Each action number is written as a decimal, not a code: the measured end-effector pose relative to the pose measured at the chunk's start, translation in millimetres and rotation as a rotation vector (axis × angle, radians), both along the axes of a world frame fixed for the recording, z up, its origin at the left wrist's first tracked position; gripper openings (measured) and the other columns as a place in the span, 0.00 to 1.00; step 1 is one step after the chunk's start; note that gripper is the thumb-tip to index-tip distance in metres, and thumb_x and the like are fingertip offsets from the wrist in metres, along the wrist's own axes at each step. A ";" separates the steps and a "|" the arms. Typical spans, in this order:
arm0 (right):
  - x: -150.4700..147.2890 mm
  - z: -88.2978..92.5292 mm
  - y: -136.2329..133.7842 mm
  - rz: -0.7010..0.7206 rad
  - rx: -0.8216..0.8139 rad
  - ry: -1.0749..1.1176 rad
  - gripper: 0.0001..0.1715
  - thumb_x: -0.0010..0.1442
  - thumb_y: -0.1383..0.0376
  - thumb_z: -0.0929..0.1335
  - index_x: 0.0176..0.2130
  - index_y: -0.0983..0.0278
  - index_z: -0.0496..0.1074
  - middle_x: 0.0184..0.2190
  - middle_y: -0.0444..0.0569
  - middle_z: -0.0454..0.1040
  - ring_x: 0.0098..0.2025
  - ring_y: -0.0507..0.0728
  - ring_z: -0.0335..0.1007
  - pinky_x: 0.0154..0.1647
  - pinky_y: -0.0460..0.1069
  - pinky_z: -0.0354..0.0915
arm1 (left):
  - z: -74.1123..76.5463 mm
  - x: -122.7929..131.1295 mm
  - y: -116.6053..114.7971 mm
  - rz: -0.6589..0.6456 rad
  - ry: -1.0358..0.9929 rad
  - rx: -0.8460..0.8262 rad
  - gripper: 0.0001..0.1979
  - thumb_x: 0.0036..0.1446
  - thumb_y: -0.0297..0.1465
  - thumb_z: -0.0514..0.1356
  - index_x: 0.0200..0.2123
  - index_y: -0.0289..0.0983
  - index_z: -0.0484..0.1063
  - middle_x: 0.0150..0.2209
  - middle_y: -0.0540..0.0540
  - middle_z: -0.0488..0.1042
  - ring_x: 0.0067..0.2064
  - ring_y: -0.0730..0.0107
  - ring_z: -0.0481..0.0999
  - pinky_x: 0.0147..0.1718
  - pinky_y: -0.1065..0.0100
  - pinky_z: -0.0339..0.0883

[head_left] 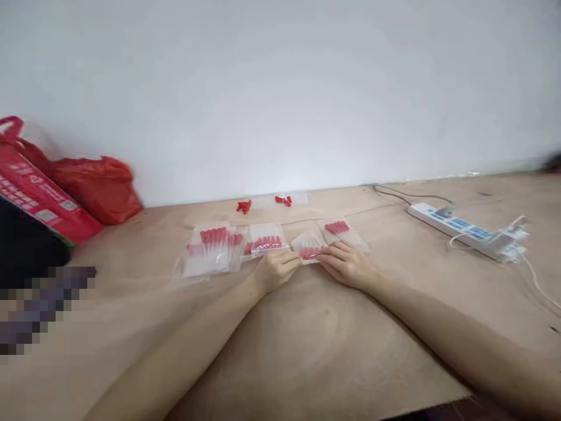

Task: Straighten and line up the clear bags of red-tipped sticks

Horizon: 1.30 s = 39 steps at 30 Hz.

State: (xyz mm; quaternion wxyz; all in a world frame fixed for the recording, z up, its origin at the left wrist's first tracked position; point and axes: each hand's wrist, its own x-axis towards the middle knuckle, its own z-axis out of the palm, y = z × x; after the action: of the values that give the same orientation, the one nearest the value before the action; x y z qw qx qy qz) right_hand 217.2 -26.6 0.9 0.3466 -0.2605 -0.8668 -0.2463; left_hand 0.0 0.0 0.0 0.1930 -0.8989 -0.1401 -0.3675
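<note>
My left hand [276,271] and my right hand [345,266] rest on the wooden table, fingers closed on either side of a clear plastic bag [309,240]. Inside that bag several thin, pale items with red ends lie in a row, the red ends toward me. Just right of it, a similar bag [348,235] has its red ends pointing away, near my right hand's fingers. Beyond my left hand lies another bag [267,231] of red-ended items. Further left, several such bags [210,257] overlap in a pile. My fingertips are partly blurred.
Small red pieces [243,206] and another red bunch [283,201] on clear plastic lie near the wall [280,105]. A white power strip [464,231] with plugs and cables is at the right. Red bags [99,187] stand at the left, by a pixelated patch.
</note>
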 end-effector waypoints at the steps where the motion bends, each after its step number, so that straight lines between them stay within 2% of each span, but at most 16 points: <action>1: -5.2 -1.0 1.3 0.004 0.013 0.000 0.06 0.55 0.70 0.63 0.32 0.66 0.70 0.30 0.47 0.72 0.32 0.52 0.61 0.29 0.48 0.53 | 0.1 0.4 0.2 -0.002 0.000 0.002 0.04 0.53 0.23 0.54 0.32 0.34 0.68 0.32 0.48 0.75 0.32 0.72 0.73 0.31 0.71 0.69; 6: -22.5 -5.3 6.4 -0.007 0.068 -0.026 0.08 0.57 0.69 0.62 0.31 0.65 0.70 0.28 0.47 0.71 0.30 0.51 0.60 0.29 0.48 0.52 | 1.3 1.0 0.9 -0.002 0.027 -0.007 0.07 0.55 0.25 0.52 0.31 0.34 0.69 0.31 0.47 0.74 0.31 0.73 0.73 0.30 0.72 0.68; 16: -23.8 -4.4 7.2 -0.076 0.133 -0.169 0.13 0.59 0.71 0.59 0.27 0.66 0.67 0.23 0.45 0.67 0.28 0.50 0.58 0.29 0.49 0.48 | 5.1 4.9 -2.0 0.035 0.124 -0.038 0.11 0.57 0.25 0.48 0.29 0.34 0.69 0.29 0.48 0.74 0.31 0.74 0.71 0.32 0.72 0.67; 27: 22.8 -4.6 -2.2 -0.163 0.142 -0.197 0.09 0.59 0.72 0.60 0.33 0.67 0.69 0.33 0.49 0.72 0.36 0.51 0.63 0.32 0.48 0.51 | 2.7 1.1 -1.9 -0.030 0.012 -0.039 0.06 0.55 0.24 0.52 0.30 0.34 0.69 0.30 0.48 0.74 0.31 0.74 0.72 0.32 0.72 0.68; 35: 33.6 -7.5 -5.1 -0.258 0.046 -0.175 0.13 0.60 0.67 0.59 0.26 0.65 0.67 0.25 0.47 0.70 0.33 0.51 0.63 0.30 0.47 0.50 | -0.6 -0.3 -1.9 -0.037 -0.003 -0.048 0.06 0.54 0.24 0.53 0.30 0.35 0.69 0.30 0.48 0.75 0.32 0.74 0.73 0.33 0.71 0.69; 37: 31.4 -6.1 -5.6 -0.251 0.013 -0.168 0.13 0.60 0.65 0.59 0.28 0.65 0.68 0.27 0.48 0.71 0.34 0.51 0.63 0.30 0.47 0.51 | -1.0 0.2 -2.3 -0.037 -0.014 -0.054 0.06 0.54 0.24 0.53 0.30 0.35 0.69 0.30 0.48 0.75 0.31 0.74 0.73 0.32 0.72 0.68; 39: 24.8 -3.6 -7.4 -0.267 -0.025 -0.155 0.13 0.59 0.61 0.60 0.36 0.65 0.69 0.35 0.51 0.72 0.35 0.52 0.64 0.30 0.47 0.53 | -1.1 2.0 -3.5 -0.039 -0.024 -0.055 0.06 0.54 0.24 0.53 0.30 0.35 0.69 0.30 0.48 0.75 0.31 0.75 0.73 0.31 0.72 0.68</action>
State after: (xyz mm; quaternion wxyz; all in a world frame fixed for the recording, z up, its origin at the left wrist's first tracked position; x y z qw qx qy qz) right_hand 242.0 -34.0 -2.6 0.2394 -0.3580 -0.8517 -0.2986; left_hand 2.0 -3.5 -1.1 0.1592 -0.9021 -0.1348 -0.3778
